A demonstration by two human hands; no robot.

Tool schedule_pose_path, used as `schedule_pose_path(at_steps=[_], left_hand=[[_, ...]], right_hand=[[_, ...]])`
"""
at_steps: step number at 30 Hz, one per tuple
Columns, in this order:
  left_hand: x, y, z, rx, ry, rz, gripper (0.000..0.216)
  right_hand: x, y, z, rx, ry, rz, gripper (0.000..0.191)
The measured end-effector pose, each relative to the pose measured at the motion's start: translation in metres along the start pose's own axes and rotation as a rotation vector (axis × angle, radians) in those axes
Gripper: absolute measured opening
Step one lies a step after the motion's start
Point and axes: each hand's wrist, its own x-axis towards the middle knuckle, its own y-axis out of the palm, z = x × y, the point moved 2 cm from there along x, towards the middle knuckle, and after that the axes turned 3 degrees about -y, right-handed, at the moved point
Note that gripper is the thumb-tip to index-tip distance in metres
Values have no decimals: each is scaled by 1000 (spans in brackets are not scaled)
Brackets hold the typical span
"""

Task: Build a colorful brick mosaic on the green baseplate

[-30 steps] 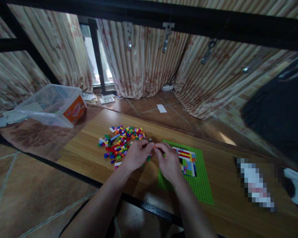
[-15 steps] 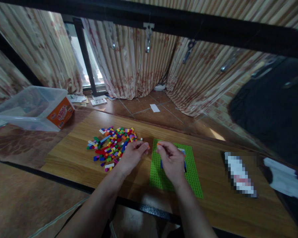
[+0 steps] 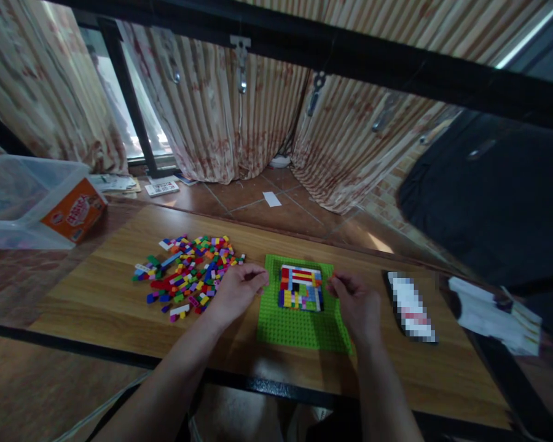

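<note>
On the green baseplate (image 3: 281, 331) sits a low square build of coloured bricks (image 3: 301, 288), with red, white, blue and yellow rows. My left hand (image 3: 239, 288) is over the plate's left edge, thumb and fingers pinched together; what they hold, if anything, is too small to make out. Over the plate's right edge, my right hand (image 3: 358, 304) pinches a small orange brick (image 3: 333, 278) at its fingertips. Left of my left hand lies a loose pile of coloured bricks (image 3: 188, 273).
The wooden table (image 3: 120, 307) carries all this. A dark object with a blurred-out white face (image 3: 412, 307) lies right of the plate, papers (image 3: 493, 316) beyond it. Far left stands a clear plastic bin (image 3: 23, 202) with an orange label. A dark bar (image 3: 304, 49) crosses overhead.
My hands have moved apart, the right one shifting off the brick build to the plate's right side and uncovering the build. The view has turned to the right.
</note>
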Motion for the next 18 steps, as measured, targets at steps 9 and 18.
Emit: schedule_pose_path(at_steps=[9, 18], left_hand=[[4, 11, 5, 35, 48, -6, 19], [8, 14, 11, 109, 54, 14, 21]], right_hand=[[-1, -4, -12, -52, -8, 146, 34], [1, 6, -15, 62, 31, 193, 31]])
